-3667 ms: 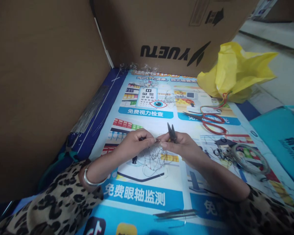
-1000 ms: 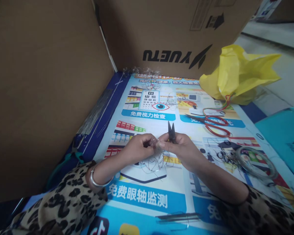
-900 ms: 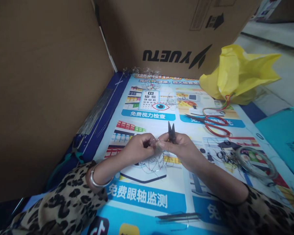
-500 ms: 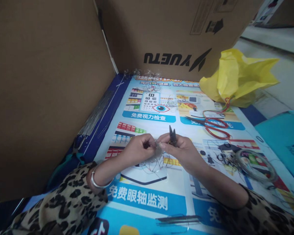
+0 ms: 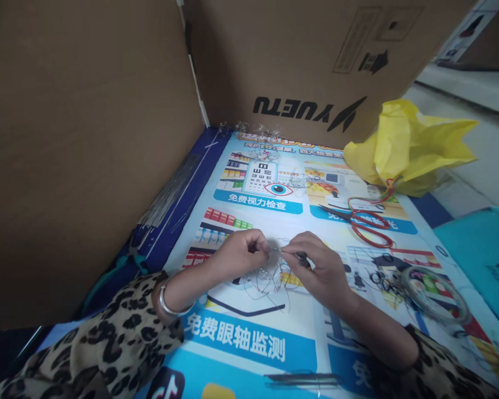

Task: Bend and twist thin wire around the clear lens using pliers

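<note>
Over the printed sheet, my left hand (image 5: 247, 252) pinches one side of a thin wire piece (image 5: 268, 280), whose loops hang below the fingers. Just to its right, my right hand (image 5: 316, 266) is closed, thumb and index fingertips together on the wire. Dark small pliers (image 5: 302, 258) are tucked in the right hand, mostly hidden by the fingers. A small gap separates the two hands, with fine wire between them.
Red-handled scissors (image 5: 370, 227), a yellow bag (image 5: 403, 144) and a wire coil (image 5: 434, 293) lie right. Left are teal-handled pliers (image 5: 127, 263) and straight wires (image 5: 170, 194). Cardboard walls (image 5: 87, 138) stand left and behind. Dark rods (image 5: 303, 379) lie in front.
My hands have moved slightly apart. The pliers' jaws, upright before, have turned down and are now mostly hidden in my right hand. The whole view has shifted a little.
</note>
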### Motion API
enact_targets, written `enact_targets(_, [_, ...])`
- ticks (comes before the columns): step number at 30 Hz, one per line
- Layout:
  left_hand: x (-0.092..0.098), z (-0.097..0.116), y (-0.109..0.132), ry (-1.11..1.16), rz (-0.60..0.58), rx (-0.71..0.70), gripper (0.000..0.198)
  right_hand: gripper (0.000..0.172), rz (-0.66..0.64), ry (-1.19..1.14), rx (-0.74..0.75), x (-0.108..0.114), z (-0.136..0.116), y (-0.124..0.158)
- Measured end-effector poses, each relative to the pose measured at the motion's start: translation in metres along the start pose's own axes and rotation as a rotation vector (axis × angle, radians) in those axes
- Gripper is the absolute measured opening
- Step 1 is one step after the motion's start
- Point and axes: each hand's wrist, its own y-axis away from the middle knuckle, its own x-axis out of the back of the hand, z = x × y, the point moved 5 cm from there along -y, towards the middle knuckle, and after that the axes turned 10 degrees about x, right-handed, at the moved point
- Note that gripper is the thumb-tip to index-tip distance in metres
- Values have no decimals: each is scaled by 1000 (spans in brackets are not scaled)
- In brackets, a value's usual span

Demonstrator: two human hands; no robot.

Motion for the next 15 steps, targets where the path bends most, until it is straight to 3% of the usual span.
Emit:
enact_targets(5, [0, 1, 0, 25, -1, 20, 4, 13, -17, 5, 35, -4, 2, 0])
enact_targets(15, [2, 2, 0, 2, 12, 15, 3, 11, -102, -70, -86, -7, 4, 5])
